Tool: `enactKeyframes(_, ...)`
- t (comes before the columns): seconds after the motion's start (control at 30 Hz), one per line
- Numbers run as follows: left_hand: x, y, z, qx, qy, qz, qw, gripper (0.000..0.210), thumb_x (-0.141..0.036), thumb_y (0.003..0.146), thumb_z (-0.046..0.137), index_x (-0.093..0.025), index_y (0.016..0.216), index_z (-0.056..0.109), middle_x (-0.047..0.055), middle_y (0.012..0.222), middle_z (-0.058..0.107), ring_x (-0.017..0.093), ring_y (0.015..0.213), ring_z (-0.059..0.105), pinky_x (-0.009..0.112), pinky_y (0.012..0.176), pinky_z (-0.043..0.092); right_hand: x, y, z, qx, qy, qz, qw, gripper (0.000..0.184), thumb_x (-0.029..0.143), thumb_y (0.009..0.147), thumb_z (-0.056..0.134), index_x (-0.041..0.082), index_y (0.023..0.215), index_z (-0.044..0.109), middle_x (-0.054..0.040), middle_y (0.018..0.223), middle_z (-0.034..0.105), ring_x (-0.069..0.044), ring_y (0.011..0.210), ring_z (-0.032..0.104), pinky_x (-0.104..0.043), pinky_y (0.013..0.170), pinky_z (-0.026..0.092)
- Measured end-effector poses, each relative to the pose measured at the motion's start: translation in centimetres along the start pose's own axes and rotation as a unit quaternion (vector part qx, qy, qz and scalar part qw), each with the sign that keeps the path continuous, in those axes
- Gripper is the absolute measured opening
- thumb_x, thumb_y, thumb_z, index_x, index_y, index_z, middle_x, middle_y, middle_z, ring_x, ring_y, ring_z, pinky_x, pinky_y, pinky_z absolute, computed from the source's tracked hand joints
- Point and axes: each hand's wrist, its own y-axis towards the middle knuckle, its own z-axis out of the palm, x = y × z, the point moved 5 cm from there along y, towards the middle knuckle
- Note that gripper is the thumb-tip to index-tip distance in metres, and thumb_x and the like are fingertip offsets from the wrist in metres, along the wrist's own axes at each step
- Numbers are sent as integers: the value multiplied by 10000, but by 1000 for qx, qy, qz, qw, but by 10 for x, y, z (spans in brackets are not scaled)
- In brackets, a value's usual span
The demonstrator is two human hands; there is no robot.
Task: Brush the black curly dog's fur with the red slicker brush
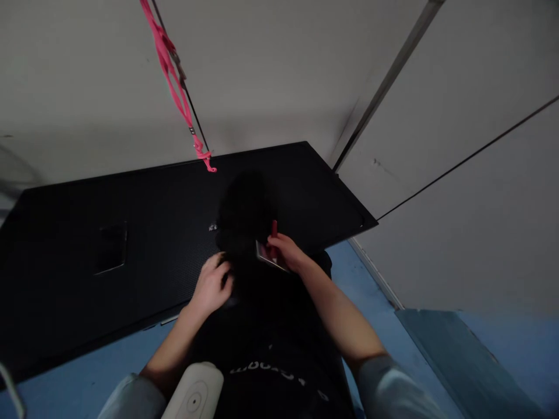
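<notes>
Grey walls [279, 70] and a blue floor [371, 291] are seen around a long black worktop [166, 203], before which a dark head [247, 203], apparently that of a seated person, is placed. Just at the right edge of this head, a slim red stick [274, 228] is held, its long axis pointed away from the wearer, roughly along the head's side. Its lower part is covered by the fingers of the right hand [288, 251], whose grip is closed on it with little gap. Beside that hand, nearer the wearer than the head, a flat pale-edged thing [265, 254] is seen on a slant; whether it is also gripped cannot be told. By the left hand [213, 284], the head's near left side is reached; its fingers are half curled, and what they hold, if anything, is lost in the dark. The red stick is thus parted from the left hand by the head's near side, the right being the nearer. Left of the head, a dark rectangle [111, 247] is seen on the worktop; beyond the head, a pink cord [174, 90] is hung.
</notes>
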Motion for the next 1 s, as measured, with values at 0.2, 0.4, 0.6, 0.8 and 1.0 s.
enactKeyframes(0.2,-19,8,22,40,75,-9,996,559,-139,687,555,-187,1243,512,99,1042,567,239,969,542,365,825,462,-44,-30,-4,12,68,-6,998,216,341,700,561,185,836,499,15,713,537,-96,530,480,-226,517,403)
enactKeyframes(0.4,-33,-6,56,140,114,6,984,555,-63,684,464,-170,1222,544,57,809,638,182,750,589,285,665,462,25,-9,-27,-194,-209,-130,950,266,392,773,437,179,927,471,-27,805,578,-147,716,559,-268,662,447)
enactKeyframes(0.6,-60,-12,62,188,135,9,973,528,-89,716,465,-156,1236,534,74,824,640,206,750,584,315,638,443,95,6,15,-154,-553,-177,799,305,395,844,383,158,1021,460,-100,925,612,-206,816,583,-309,693,418)
enactKeyframes(0.8,-66,-12,61,199,144,-13,969,478,-106,750,460,-129,1220,541,89,821,635,223,770,575,338,640,419,89,0,29,-30,-623,-135,770,289,394,830,422,159,993,469,-93,891,626,-208,770,598,-294,644,410)
enactKeyframes(1.0,-73,-16,67,219,127,-14,967,428,-117,781,456,-139,1196,558,100,830,638,212,766,572,331,639,405,89,-2,33,-18,-636,-152,756,290,391,848,398,164,1022,449,-95,925,624,-206,788,599,-295,663,416)
